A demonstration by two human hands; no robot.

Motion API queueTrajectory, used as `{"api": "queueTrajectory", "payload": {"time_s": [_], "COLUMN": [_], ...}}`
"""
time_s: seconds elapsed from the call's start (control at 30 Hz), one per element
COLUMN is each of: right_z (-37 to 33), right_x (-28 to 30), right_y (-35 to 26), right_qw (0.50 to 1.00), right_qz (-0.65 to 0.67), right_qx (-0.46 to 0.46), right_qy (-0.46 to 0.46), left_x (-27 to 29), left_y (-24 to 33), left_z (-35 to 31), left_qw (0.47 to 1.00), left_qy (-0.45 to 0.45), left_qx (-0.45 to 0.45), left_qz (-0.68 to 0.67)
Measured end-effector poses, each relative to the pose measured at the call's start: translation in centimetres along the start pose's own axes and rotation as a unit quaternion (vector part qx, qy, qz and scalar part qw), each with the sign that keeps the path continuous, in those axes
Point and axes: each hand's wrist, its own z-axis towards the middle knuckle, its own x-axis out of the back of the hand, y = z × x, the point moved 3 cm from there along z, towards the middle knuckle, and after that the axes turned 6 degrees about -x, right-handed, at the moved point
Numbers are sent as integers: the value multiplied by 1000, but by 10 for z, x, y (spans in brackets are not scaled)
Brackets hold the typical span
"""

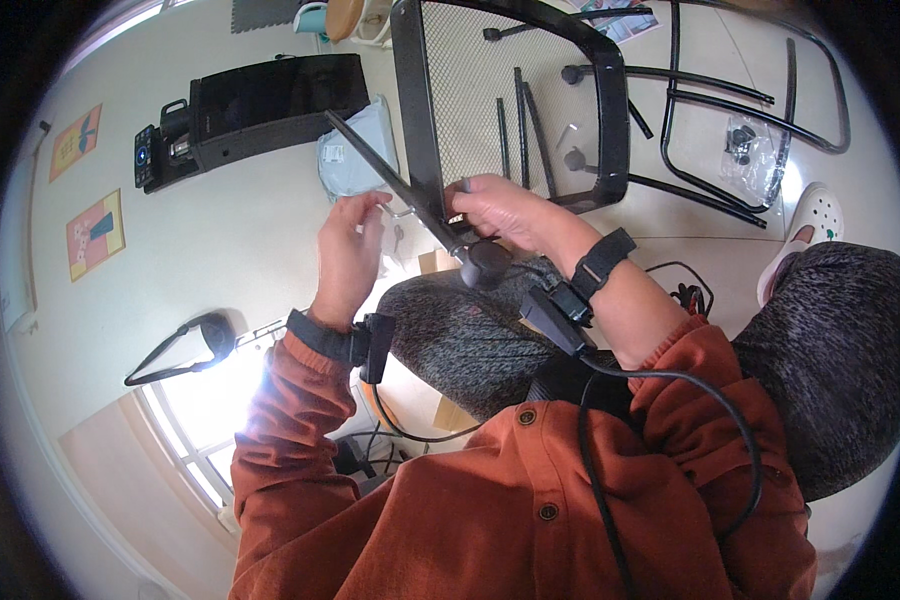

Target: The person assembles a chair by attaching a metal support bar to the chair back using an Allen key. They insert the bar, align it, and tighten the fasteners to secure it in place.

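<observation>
My left hand (350, 245) is closed, its thumb and finger pinching a thin bent metal rod that looks like a hex key (400, 211). The key's far end meets a black tube (385, 165), which slants across the corner of a black-framed mesh tray (612, 100). A dark round caster or foot (485, 265) sits at the tube's near end, above my leg. My right hand (505, 208) grips the tray's near frame, close beside the tube; its fingertips are partly hidden.
Loose black tubes (540, 140) lie beyond the mesh. Bent black tubular frames (720, 95) rest on the floor at right, with a clear bag of small parts (752, 155). A grey-white plastic package (360, 150) is at left, near a black screen-like box (280, 100). Cables run from my wrist straps.
</observation>
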Motion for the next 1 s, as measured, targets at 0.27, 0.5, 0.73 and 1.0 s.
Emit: {"api": "queueTrajectory", "payload": {"time_s": [0.27, 0.5, 0.73, 1.0], "right_z": [7, 13, 14, 14], "right_x": [5, 2, 7, 6], "right_y": [6, 9, 4, 5], "right_qw": [1000, 999, 999, 998], "right_qz": [-15, 27, 32, 50], "right_qx": [20, 30, 27, 32], "right_qy": [3, -4, -8, -3], "left_x": [-16, -11, 7, 10], "left_y": [7, 42, 52, 46], "left_z": [-32, -19, 7, 19], "left_qw": [945, 827, 976, 968], "left_qy": [-118, -147, -182, -36], "left_qx": [193, 294, 1, -240], "left_qz": [-234, -456, -116, 58]}}
